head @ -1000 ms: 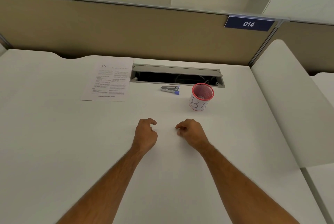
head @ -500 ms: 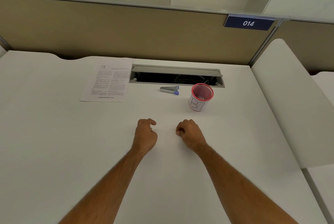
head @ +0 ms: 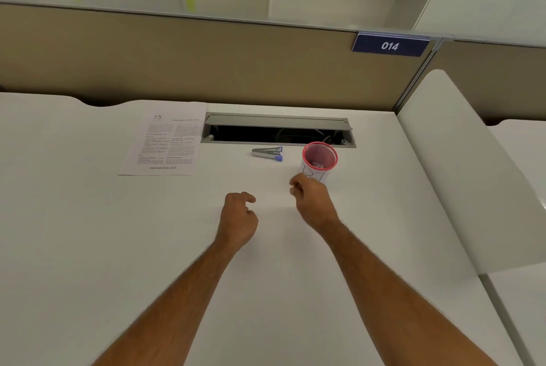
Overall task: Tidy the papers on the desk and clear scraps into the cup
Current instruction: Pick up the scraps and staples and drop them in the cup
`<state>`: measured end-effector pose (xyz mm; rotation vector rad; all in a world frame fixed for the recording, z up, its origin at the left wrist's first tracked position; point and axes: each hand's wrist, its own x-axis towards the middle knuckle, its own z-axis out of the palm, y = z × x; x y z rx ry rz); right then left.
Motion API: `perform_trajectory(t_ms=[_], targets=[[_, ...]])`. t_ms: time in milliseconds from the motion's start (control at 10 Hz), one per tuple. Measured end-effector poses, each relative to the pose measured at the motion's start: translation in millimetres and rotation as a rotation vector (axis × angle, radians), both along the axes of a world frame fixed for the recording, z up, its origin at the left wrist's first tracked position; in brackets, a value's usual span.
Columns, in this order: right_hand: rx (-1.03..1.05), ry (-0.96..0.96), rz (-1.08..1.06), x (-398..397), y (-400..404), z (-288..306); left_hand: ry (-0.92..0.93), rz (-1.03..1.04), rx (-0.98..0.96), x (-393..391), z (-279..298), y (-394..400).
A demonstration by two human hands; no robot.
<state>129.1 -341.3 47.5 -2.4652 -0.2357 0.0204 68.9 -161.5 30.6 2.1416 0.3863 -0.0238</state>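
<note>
A printed paper sheet [head: 165, 141] lies flat at the back left of the white desk [head: 88, 247]. A red mesh cup [head: 320, 158] with a white label stands at the back right, with something pale inside. My right hand [head: 313, 203] hovers just in front of the cup, its fingertips pinched together near the cup's base. Whether a scrap sits between them cannot be seen. My left hand [head: 237, 218] rests mid-desk as a loose fist holding nothing.
A silver staple remover with a blue tip [head: 268, 153] lies left of the cup. Behind it is an open cable tray slot [head: 277, 132]. A beige partition [head: 206, 64] closes the back, and a white side panel [head: 458, 173] the right.
My right hand has lifted and moved forward and right, up to the cup. My left hand stays in place with its fingers slightly looser.
</note>
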Motion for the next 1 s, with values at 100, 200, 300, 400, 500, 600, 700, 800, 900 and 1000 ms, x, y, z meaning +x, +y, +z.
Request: perform_trajectory(t_ms=[100,200,300,400,500,600,700,800,900,1000], targets=[[-0.013,-0.166,-0.095,23,-13,26,-0.028,-0.027,-0.005,10,6,-7],[-0.088,-0.227,-0.134,40,-24,40,-0.047,-0.039,-0.01,16,9,-12],[-0.254,-0.169,-0.12,59,-37,43,-0.064,-0.043,-0.037,22,14,-15],[-0.316,-0.108,-0.12,67,-41,45,-0.068,-0.042,-0.038,26,14,-12],[-0.366,-0.094,-0.121,68,-40,46,-0.067,-0.034,-0.034,29,13,-8],[-0.359,-0.071,-0.156,67,-37,46,-0.068,-0.028,-0.019,31,11,-4],[-0.337,-0.102,-0.167,66,-37,47,-0.068,-0.026,-0.016,30,9,-3],[-0.283,-0.147,-0.189,63,-36,51,-0.074,-0.025,-0.001,28,12,-4],[-0.29,-0.182,-0.159,55,-29,55,-0.08,-0.023,0.005,23,19,-4],[-0.205,-0.212,-0.126,45,-17,58,-0.074,-0.015,0.03,15,24,4]])
